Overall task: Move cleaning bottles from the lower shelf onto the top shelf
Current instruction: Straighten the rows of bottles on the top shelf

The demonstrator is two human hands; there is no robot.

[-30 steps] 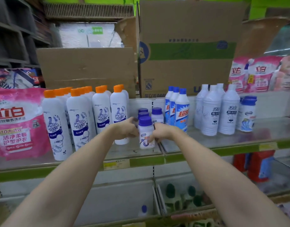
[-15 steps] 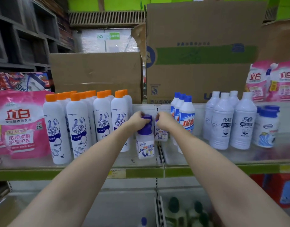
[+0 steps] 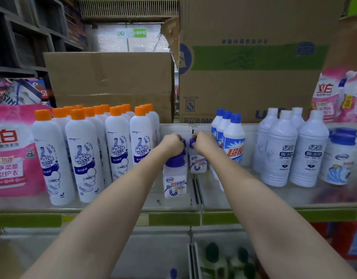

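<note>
Small white bottles with purple caps stand in a row running back from the front of the top shelf [image 3: 173,208]. The front purple-capped bottle [image 3: 174,180] stands free on the shelf. My left hand [image 3: 172,143] is curled over a purple cap just behind it. My right hand [image 3: 203,143] grips the cap of another small purple-capped bottle [image 3: 197,164] further back. One more purple cap [image 3: 173,273] shows on the lower shelf at the bottom edge.
Orange-capped white bottles [image 3: 83,154] fill the shelf's left part beside a pink detergent bag [image 3: 10,158]. Blue-capped bottles [image 3: 233,141], plain white bottles [image 3: 278,150] and blue-lidded jars [image 3: 340,158] stand right. Cardboard boxes [image 3: 250,77] rise behind. Dark-capped bottles [image 3: 224,256] sit below.
Both hands have pushed further back along the row of purple-capped bottles, from the front bottle to the ones behind it. The view has moved closer to the shelf.
</note>
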